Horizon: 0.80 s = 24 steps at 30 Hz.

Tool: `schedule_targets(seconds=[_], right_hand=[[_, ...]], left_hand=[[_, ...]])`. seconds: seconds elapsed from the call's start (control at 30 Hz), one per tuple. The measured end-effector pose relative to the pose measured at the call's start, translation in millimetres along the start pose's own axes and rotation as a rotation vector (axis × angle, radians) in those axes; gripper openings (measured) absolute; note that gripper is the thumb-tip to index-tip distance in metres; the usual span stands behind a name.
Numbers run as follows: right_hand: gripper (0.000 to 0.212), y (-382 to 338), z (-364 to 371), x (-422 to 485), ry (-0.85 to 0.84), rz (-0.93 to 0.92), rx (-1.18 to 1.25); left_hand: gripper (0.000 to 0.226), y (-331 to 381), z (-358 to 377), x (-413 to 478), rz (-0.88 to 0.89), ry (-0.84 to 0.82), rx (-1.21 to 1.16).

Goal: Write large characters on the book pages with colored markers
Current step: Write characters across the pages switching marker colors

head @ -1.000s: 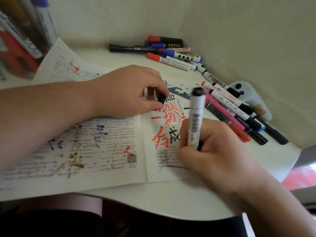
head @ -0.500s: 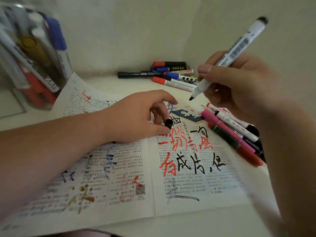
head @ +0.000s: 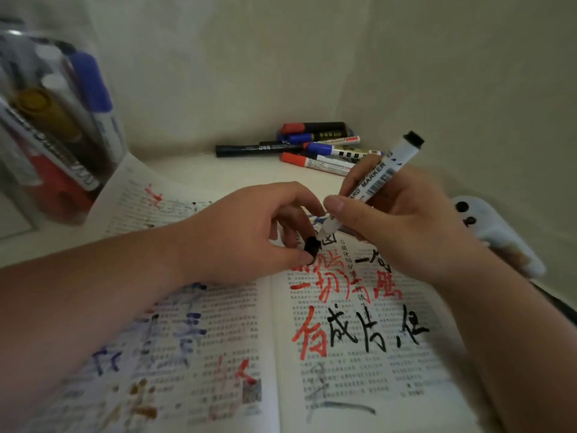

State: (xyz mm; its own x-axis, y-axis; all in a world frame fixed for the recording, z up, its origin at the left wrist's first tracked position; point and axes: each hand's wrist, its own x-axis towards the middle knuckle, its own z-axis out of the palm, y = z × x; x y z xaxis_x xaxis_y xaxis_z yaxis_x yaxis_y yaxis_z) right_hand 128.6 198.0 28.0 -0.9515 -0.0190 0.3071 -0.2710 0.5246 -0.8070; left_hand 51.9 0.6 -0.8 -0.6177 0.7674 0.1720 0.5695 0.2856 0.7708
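Now lower, marker (head: 371, 182) tip at cap (head: 312, 247) in left hand (head: 246, 235).

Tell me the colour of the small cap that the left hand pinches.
Black. The cap, pinched by the left hand, shows best in the head view.

- The left hand (head: 249, 235) lies palm down, its thumb and forefinger curled together and pinching a small black cap (head: 312, 247).
- The left forearm (head: 93, 295) reaches in bare from the left edge.
- The right hand (head: 402, 226) grips a marker (head: 374, 179) between thumb and fingers, the tip slanting down at the cap.
- The right forearm (head: 515, 345) comes up from the lower right.
- The fingertips of the two hands nearly meet.
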Motion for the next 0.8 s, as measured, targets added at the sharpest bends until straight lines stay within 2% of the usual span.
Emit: schedule_targets(seconds=[0.2, 0.27, 0.33, 0.4, 0.43, 0.5, 0.57, 0.7, 0.8], right_hand=[[0.014, -2.6, 11.6, 2.3, -0.12, 0.025, -0.271], [0.023, -1.3, 14.2, 3.1, -0.125, 0.032, -0.291], [0.035, 0.0, 13.5, 2.6, -0.097, 0.011, -0.298], [0.032, -0.2, 11.4, 2.4, -0.027, -0.061, -0.252], [0.032, -1.0, 10.9, 2.3, 0.043, -0.124, -0.208], [0.047, -5.2, 10.0, 1.1, 0.197, -0.274, -0.131], [0.051, -6.7, 10.8, 1.0, 0.274, -0.404, -0.138], [0.037, -5.1, 14.8, 0.4, 0.238, -0.445, -0.167], [0.038, -5.1, 19.5, -1.2, 0.261, -0.463, -0.097]], left_hand=[[0.026, -1.0, -0.6, 0.0, 0.054, 0.028, 0.11], [0.019, -1.4, 0.1, 0.5, 0.054, 0.031, 0.095], [0.017, -1.5, 0.7, 1.3, 0.061, 0.027, 0.082], [0.017, -1.1, 0.7, 1.2, 0.063, 0.023, 0.072], [0.016, -0.8, 0.5, 1.4, 0.061, 0.018, 0.069], [0.015, -0.1, 0.0, 2.2, 0.055, 0.001, 0.083], [0.014, -0.1, -0.2, 2.7, 0.054, -0.012, 0.091], [0.016, 0.0, 0.1, 1.8, 0.063, -0.016, 0.071], [0.015, -0.7, 0.6, 1.0, 0.064, -0.012, 0.064]])
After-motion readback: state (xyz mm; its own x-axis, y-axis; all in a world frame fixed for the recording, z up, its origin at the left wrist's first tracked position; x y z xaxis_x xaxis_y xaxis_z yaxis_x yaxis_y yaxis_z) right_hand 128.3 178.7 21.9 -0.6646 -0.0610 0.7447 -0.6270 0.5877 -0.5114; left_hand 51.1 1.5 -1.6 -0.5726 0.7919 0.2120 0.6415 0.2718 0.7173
